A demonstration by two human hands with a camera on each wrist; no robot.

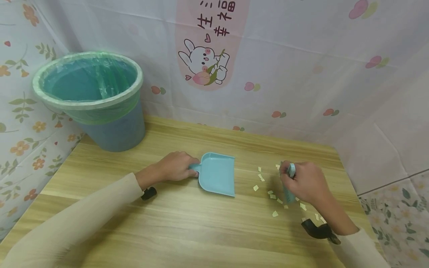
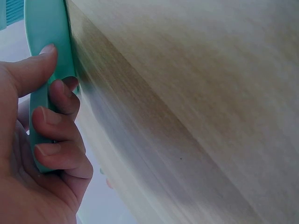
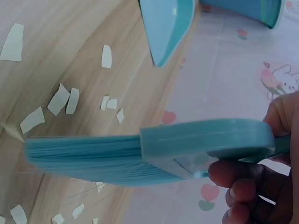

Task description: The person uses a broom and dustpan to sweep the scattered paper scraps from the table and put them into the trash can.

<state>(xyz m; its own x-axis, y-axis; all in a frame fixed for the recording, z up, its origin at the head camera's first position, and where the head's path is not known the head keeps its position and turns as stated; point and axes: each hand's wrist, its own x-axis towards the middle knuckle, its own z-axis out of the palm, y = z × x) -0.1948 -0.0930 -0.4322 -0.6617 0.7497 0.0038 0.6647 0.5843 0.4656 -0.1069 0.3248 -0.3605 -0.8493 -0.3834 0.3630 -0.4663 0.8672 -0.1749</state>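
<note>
My left hand (image 1: 178, 166) grips the handle of a light-blue dustpan (image 1: 218, 174) on the wooden table, its wide mouth facing right. In the left wrist view the fingers (image 2: 60, 119) curl round that handle. Over on the right, my right hand (image 1: 306, 182) holds a blue hand brush (image 1: 289, 193), bristles down at the table. The right wrist view shows its long bristles (image 3: 88, 158) among paper scraps (image 3: 58, 99). Several pale scraps (image 1: 261, 178) lie scattered between the dustpan and the brush, and others lie around the brush and below the right hand.
A blue bin (image 1: 115, 130) lined with a green bag stands at the table's back left. Patterned cloth (image 1: 301, 74) hangs behind the table and at the left side. The wooden tabletop (image 1: 187, 230) extends in front of the dustpan. Black straps sit at both wrists.
</note>
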